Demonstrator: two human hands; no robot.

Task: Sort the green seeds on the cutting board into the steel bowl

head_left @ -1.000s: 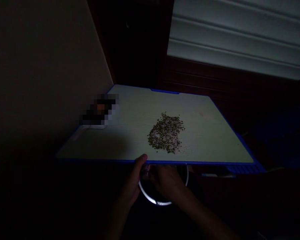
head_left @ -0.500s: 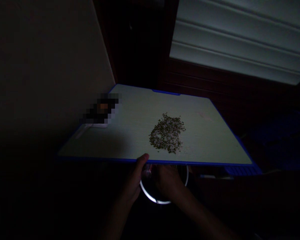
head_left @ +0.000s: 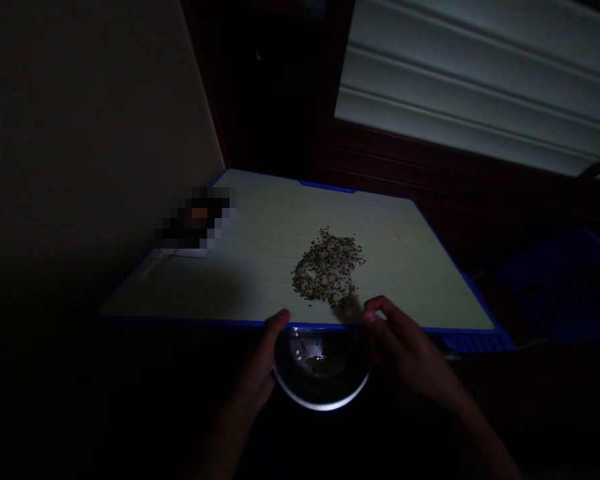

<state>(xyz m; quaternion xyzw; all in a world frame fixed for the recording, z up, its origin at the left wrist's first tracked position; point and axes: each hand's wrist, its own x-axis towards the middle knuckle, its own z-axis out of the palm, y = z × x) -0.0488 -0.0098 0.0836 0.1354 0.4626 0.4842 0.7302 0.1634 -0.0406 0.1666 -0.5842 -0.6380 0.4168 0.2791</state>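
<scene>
A heap of small green-brown grains (head_left: 329,274) lies on a pale table with a blue rim (head_left: 190,321). Just below the table's near edge sits a round metal bowl (head_left: 321,370) with a few grains in its bottom. My left hand (head_left: 261,363) grips the bowl's left rim, thumb up against the table edge. My right hand (head_left: 400,340) reaches over the near edge at the heap's lower right corner, fingers curled toward the grains; whether any grains are in them is too dark to tell.
A small white object, partly pixelated (head_left: 193,223), rests at the table's left side. A wall stands to the left, dark wood panelling and a light slatted surface (head_left: 470,87) behind. The room is very dark; something blue (head_left: 550,260) lies right of the table.
My right hand has left the bowl and moved up and right to the heap's near edge. The bowl's inside, with a few grains, now shows. My left hand stays put.
</scene>
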